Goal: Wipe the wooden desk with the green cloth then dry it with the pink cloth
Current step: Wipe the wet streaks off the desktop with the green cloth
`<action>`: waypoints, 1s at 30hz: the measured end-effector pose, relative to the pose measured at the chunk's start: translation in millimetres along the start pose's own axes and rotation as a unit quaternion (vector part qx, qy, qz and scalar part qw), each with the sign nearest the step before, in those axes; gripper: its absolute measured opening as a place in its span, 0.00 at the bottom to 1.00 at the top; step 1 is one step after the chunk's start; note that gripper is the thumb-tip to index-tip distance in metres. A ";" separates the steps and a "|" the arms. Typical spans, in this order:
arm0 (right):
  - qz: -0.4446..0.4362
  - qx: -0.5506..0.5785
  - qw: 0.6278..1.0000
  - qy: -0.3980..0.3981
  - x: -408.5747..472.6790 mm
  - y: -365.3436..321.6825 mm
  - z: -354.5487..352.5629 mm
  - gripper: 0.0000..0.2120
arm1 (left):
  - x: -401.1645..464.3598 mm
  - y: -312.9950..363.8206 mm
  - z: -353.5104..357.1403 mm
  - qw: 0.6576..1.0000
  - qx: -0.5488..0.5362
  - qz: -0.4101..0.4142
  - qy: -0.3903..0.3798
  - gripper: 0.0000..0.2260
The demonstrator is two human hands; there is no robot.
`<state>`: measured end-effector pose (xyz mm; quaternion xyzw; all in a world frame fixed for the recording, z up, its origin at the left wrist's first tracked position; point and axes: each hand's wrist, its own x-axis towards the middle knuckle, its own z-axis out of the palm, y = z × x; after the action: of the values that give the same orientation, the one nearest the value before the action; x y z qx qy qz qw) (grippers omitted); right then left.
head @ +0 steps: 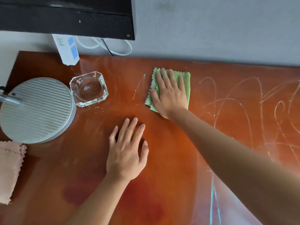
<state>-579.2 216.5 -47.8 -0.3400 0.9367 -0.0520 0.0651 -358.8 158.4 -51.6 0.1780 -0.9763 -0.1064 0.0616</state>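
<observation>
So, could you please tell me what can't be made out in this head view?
- Green cloth: the middle lies under the right hand; whether it is wet can't be told.
- Pink cloth: cut off by the left edge.
- White box: print too small to read; its top is behind the monitor.
- Monitor: the top edge cuts it off.
- Desk: the right and bottom edges cut it off.
- Left hand: hides the desk beneath it.

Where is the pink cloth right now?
The pink cloth lies at the head view's left edge on the wooden desk, just below the round grey lamp base, untouched.
</observation>
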 end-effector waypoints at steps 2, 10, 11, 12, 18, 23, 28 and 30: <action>-0.009 0.009 1.000 0.001 -20.0 -5.7 2.9 0.34 | -0.4 0.6 -1.1 1.000 0.003 -0.001 -0.010 0.22; -0.033 -0.007 0.999 -0.007 -82.7 -25.2 15.3 0.34 | -1.8 0.4 -1.9 1.000 -0.003 -0.002 -0.015 0.22; -0.033 -0.006 0.999 -0.007 -85.1 -24.4 15.6 0.34 | -2.0 1.1 -2.0 1.000 -0.003 -0.002 -0.017 0.22; -0.032 -0.005 0.999 -0.005 -86.0 -24.4 16.3 0.34 | -2.6 1.1 -2.1 1.000 -0.001 -0.003 -0.017 0.22; -0.011 0.008 1.000 0.006 -69.4 -20.2 14.6 0.34 | -2.6 0.7 -1.5 1.000 0.000 -0.005 -0.015 0.22; 0.043 0.013 0.999 0.000 -10.6 3.6 3.6 0.34 | -2.3 0.8 1.2 1.000 -0.009 -0.004 -0.001 0.22; 0.064 -0.003 0.998 -0.004 45.2 30.5 -6.4 0.33 | -3.0 1.1 0.4 1.000 -0.013 0.000 0.005 0.21; 0.057 0.001 0.998 -0.005 58.2 35.5 -9.2 0.33 | -2.9 1.3 -0.2 1.000 -0.014 -0.003 0.002 0.21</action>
<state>-647.3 206.6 -48.9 -0.2865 0.9541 -0.0478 0.0732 -356.5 160.7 -51.3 0.1800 -0.9741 -0.1203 0.0654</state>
